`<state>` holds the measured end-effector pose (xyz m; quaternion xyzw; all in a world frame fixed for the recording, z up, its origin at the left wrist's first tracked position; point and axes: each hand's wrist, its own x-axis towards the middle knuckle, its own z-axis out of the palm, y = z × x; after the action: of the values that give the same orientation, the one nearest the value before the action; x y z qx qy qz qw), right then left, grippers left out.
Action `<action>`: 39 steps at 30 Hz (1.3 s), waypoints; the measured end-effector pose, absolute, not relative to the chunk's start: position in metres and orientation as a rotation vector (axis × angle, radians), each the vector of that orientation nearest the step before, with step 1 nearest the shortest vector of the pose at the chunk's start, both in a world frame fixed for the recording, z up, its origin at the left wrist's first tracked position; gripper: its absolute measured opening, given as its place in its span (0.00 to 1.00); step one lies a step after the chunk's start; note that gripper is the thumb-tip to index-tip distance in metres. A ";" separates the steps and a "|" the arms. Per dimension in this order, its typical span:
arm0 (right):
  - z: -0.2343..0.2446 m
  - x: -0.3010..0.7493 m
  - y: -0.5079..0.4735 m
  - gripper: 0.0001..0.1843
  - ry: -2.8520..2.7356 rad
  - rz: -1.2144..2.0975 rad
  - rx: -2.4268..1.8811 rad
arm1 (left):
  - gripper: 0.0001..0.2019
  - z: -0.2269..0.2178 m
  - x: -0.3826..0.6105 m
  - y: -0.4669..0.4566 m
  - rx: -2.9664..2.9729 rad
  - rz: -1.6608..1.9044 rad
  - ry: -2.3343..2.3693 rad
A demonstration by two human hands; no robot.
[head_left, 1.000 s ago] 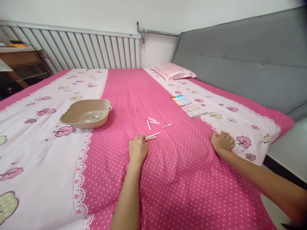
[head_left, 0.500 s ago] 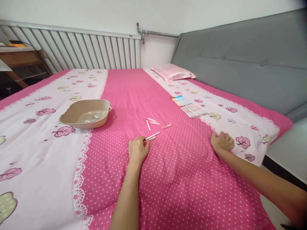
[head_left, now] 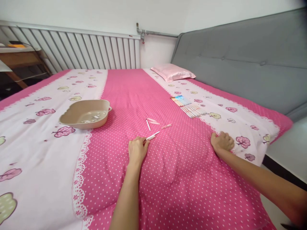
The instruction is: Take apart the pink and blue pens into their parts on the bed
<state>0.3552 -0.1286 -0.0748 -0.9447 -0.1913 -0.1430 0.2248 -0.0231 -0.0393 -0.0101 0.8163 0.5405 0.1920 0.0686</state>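
My left hand [head_left: 137, 149] lies on the pink dotted bedspread [head_left: 153, 179], its fingers pinched on the near end of a thin white pen refill [head_left: 153, 135] with a pink pen piece beside it. Just beyond lie a second white refill [head_left: 148, 124] and a few pink pen parts [head_left: 153, 121], [head_left: 166, 126]. My right hand [head_left: 222, 141] rests curled on the bedspread to the right, knuckles up, with nothing visible in it.
A beige basin [head_left: 85, 113] with small bits inside sits at the left. A row of pens [head_left: 189, 106] lies on the right stripe. A pink pillow [head_left: 173, 72], grey headboard [head_left: 240, 60], radiator and wooden desk [head_left: 19, 57] border the bed.
My left fingers have closed on the refill's near end and its far end has shifted slightly. The right hand has stayed put.
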 end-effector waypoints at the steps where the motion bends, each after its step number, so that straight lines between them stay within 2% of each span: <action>1: -0.075 0.356 -0.128 0.26 -0.526 -0.399 -2.606 | 0.15 -0.010 -0.023 -0.039 2.460 0.574 1.628; 16: -0.074 0.354 -0.128 0.26 -0.514 -0.426 -2.588 | 0.15 -0.008 -0.023 -0.041 2.464 0.519 1.634; 39: -0.067 0.351 -0.131 0.26 -0.509 -0.301 -2.568 | 0.17 -0.008 -0.024 -0.038 2.411 0.562 1.614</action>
<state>0.3507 -0.1305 -0.0673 -0.9434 -0.1870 -0.1106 0.2507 -0.0243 -0.0377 -0.0076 0.8123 0.5436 0.1895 0.0930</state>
